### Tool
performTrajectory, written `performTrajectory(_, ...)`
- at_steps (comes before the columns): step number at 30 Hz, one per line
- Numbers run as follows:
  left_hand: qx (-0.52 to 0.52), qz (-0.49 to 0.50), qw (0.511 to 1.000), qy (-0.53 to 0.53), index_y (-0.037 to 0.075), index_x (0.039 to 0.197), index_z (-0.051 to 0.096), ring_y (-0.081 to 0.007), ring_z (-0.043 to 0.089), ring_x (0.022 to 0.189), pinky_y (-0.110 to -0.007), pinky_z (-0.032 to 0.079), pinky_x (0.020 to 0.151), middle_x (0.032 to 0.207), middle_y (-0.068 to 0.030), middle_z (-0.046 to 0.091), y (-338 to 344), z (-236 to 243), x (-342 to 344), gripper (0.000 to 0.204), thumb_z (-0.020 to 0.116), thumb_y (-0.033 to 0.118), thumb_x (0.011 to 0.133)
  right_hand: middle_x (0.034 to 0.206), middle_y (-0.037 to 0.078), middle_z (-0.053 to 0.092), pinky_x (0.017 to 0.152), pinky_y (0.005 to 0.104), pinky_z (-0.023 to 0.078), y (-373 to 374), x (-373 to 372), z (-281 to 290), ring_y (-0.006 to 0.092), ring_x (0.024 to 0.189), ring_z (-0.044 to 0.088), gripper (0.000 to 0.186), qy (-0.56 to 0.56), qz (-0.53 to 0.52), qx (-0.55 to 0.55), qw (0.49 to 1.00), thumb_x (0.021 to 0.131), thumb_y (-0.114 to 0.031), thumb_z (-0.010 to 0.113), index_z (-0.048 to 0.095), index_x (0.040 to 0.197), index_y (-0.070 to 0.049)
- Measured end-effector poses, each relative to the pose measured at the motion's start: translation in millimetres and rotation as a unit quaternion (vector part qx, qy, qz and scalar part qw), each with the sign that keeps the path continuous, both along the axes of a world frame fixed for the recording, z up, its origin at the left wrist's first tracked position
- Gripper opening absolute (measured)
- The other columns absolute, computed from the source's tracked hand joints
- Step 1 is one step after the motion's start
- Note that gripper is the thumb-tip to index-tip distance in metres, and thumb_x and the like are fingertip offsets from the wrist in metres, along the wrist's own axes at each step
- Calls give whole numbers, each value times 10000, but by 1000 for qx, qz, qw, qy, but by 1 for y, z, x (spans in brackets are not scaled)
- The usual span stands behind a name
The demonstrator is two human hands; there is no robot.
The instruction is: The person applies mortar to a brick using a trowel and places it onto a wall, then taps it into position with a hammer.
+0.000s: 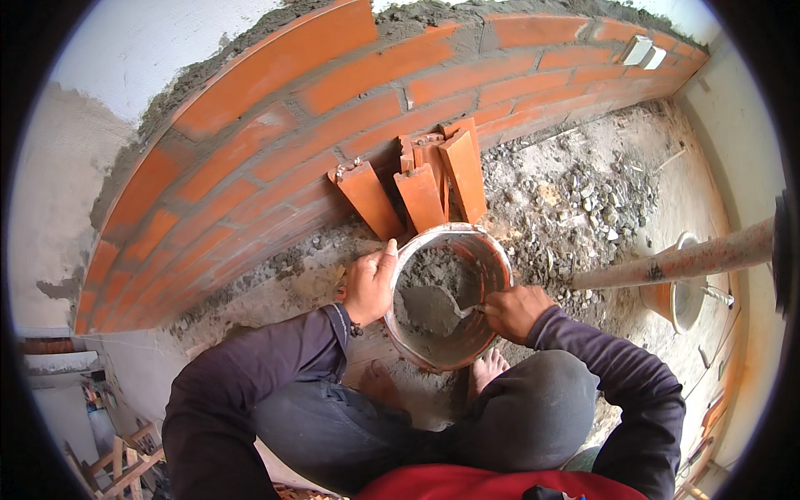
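A round bucket (446, 350) with grey mortar inside stands between my bare feet. My left hand (369, 286) is closed on the bucket's left rim. My right hand (512, 315) grips the handle of a trowel (429, 308), whose mortar-smeared blade rests in the mortar at the bucket's middle. Just behind the bucket, several orange clay tiles (421, 197) lean on the low brick wall.
The orange brick wall (275, 150) with grey joints curves across the view, bearing white switch boxes (637, 52). Gravel and debris (583, 192) cover the floor at right, near a second bucket (685, 317) and a slanting stained pole (667, 268). Wooden pieces (125, 467) lie lower left.
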State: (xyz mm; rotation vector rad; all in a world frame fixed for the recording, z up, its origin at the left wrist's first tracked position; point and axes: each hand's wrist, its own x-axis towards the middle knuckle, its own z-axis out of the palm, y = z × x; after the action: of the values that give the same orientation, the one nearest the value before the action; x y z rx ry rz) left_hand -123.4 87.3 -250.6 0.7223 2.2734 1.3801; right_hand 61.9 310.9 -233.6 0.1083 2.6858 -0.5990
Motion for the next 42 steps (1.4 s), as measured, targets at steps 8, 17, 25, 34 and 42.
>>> performTrajectory(8,-29,0,991,-134,-19,892,612,-143,517,690,-344,434,674,749,-84,598,-23,-18,-13,517,398,420,1062,813,174,691,694,472,544,11,59,-24,383,771,676,307,50,-97,-203,973,757,-295,753,702,1002,-118)
performTrajectory(17,-208,-27,942,-261,-48,1140,637,-211,635,925,-363,488,836,1019,-145,698,-76,-10,-28,691,315,555,1039,744,173,662,644,440,529,39,57,3,376,713,673,294,107,-152,-192,964,765,-263,741,678,966,-57)
performTrajectory(25,-243,-44,938,-244,-65,1068,645,-236,667,811,-363,522,734,905,-150,696,-71,-26,-38,713,262,536,1046,823,226,659,703,375,532,69,-13,64,290,740,680,400,253,-304,-251,883,759,-136,618,622,1110,56)
performTrajectory(34,-258,-39,938,-228,-94,1047,629,-266,668,783,-379,525,723,864,-173,683,-70,-23,-39,731,266,540,1042,988,185,641,731,378,546,62,-98,80,267,823,659,469,453,-318,-120,824,841,-69,663,528,1265,79)
performTrajectory(42,-248,-52,935,-248,9,1026,624,-140,557,628,-297,464,563,772,-34,599,-72,-27,-43,652,325,588,1023,995,242,525,805,462,470,35,-113,75,423,903,554,541,478,-327,-67,812,793,-16,604,469,1314,38)
